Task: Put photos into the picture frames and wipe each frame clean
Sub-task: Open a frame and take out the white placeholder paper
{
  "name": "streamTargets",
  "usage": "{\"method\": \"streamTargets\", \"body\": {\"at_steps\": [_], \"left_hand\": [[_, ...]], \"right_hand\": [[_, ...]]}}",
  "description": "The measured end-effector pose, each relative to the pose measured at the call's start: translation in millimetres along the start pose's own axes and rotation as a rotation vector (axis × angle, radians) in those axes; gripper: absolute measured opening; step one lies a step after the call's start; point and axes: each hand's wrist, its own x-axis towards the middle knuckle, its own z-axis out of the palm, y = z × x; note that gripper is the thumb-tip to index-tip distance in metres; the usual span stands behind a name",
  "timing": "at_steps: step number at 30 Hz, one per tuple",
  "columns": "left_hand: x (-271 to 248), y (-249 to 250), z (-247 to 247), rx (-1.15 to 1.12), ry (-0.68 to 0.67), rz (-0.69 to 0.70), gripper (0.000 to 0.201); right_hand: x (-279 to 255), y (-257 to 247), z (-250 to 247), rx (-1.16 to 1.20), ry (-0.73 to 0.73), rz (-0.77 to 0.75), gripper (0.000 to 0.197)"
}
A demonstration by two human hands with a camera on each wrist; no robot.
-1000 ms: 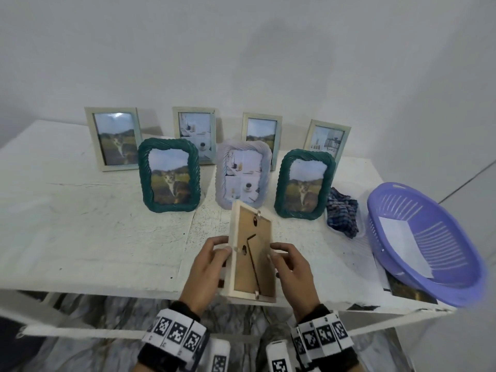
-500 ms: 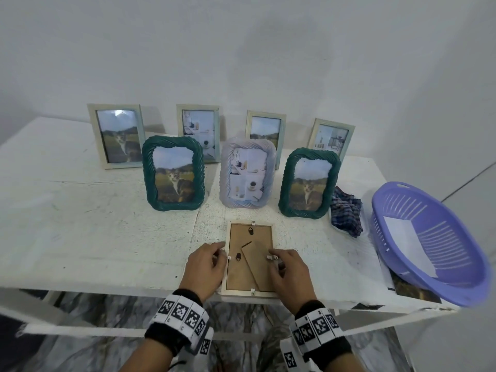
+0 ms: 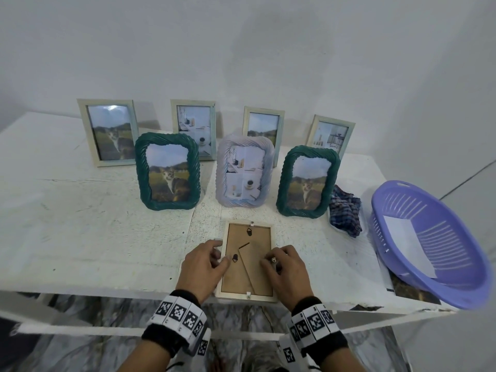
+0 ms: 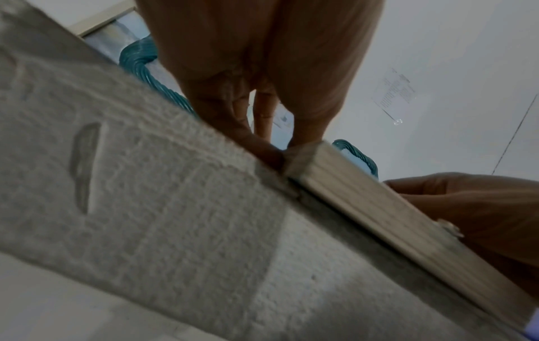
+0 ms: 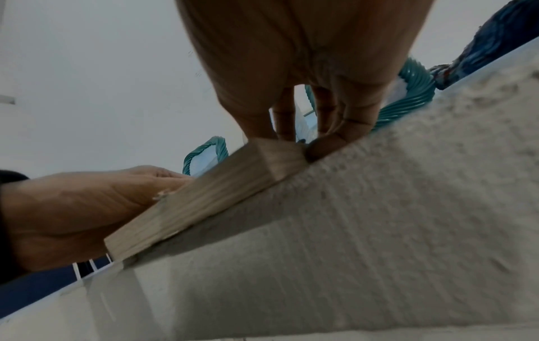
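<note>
You are grasping the wooden frame [image 3: 248, 260], lying face down at the desk's [image 3: 80, 224] near edge, with both your left hand [image 3: 201, 269] and right hand [image 3: 286, 272] curling fingers over its side edges.

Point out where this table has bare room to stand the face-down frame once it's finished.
The widest bare patch is the table left of the left green frame and in front of the back-left frame. Right of the face-down frame, a narrower strip runs up to the cloth and basket. Both frame rows are crowded.
</note>
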Motion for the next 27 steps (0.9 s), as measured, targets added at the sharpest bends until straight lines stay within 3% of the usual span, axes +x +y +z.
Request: {"method": "streamTargets", "body": {"at_steps": [4, 9, 14, 18, 23, 27], "left_hand": [[1, 2, 5, 0.03, 0.05, -0.011, 0.027], [3, 4, 10, 0.046, 0.054, -0.055, 0.022], [3, 2, 7, -0.006, 0.058, -0.057, 0.02], [1, -2, 6, -0.102, 0.086, -0.06, 0.02], [1, -6, 5, -0.213, 0.084, -0.088, 0.015], [1, -7, 6, -0.205, 0.083, -0.086, 0.013]], "right_hand": [[4, -2, 0, 0.003, -0.028, 0.044, 0.006], [1, 4, -10, 0.15, -0.131, 0.104, 0.028], [-1, 10, -16, 0.202, -0.172, 0.094, 0.033], [14, 3, -23, 0.024, -0.219, 0.073, 0.034], [51, -22, -27, -0.308, -0.125, -0.041, 0.034], [83, -41, -20, -0.45, -0.27, 0.001, 0.047]]}}
